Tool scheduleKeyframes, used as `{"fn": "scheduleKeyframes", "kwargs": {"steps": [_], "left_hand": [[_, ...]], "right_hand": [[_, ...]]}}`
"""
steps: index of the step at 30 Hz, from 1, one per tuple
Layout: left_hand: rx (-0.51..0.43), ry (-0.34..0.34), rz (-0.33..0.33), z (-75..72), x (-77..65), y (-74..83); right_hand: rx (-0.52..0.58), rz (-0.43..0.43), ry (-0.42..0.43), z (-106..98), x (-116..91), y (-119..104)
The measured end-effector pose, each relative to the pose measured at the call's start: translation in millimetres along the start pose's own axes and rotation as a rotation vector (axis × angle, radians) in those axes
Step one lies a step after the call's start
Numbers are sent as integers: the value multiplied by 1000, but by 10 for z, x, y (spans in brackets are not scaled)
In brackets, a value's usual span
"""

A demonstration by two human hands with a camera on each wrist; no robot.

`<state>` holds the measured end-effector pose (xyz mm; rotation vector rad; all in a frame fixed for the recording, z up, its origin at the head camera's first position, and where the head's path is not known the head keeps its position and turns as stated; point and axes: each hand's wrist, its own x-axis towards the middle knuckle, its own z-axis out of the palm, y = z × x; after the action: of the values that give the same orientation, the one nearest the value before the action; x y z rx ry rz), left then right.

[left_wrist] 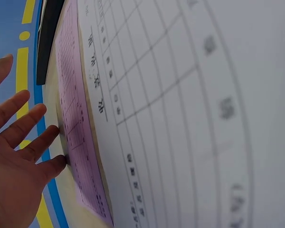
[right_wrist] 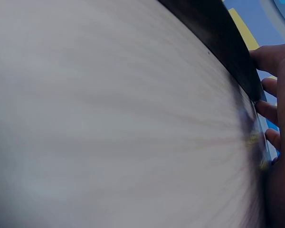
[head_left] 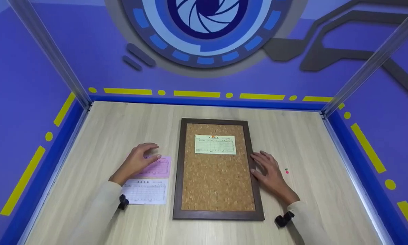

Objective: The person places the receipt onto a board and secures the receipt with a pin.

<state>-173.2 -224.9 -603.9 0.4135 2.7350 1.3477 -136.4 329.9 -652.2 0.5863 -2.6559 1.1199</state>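
A cork board (head_left: 217, 183) in a dark brown frame lies on the table. A pale green printed slip (head_left: 215, 145) sits on its upper part, with an orange pin (head_left: 213, 136) at the slip's top edge. Left of the board, my left hand (head_left: 139, 159) hovers over a pink slip (head_left: 161, 167) with fingers spread and nothing in them; the left wrist view shows the bare palm (left_wrist: 14, 175). A white slip (head_left: 149, 192) lies just below the pink one, under my left wrist. My right hand (head_left: 270, 173) rests its fingertips against the board's right frame edge, fingers loosely bent.
Two tiny pins, one pink (head_left: 287, 172) and one dark green (head_left: 286, 169), lie to the right of my right hand. Blue panels (head_left: 204, 81) with yellow dashes wall in the wooden table (head_left: 136, 119) at the back and both sides.
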Motion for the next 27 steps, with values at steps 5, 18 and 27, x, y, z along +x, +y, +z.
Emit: {"fn": "scheduleKeyframes", "kwargs": {"steps": [5, 18, 27], "left_hand": [[0, 4, -27, -47, -37, -44], [3, 34, -47, -107, -147, -97], [-1, 86, -68, -137, -256, -214]], "right_hand": [[0, 5, -7, -3, 2, 3], [10, 9, -13, -4, 14, 17], [17, 9, -15, -3, 19, 17]]}}
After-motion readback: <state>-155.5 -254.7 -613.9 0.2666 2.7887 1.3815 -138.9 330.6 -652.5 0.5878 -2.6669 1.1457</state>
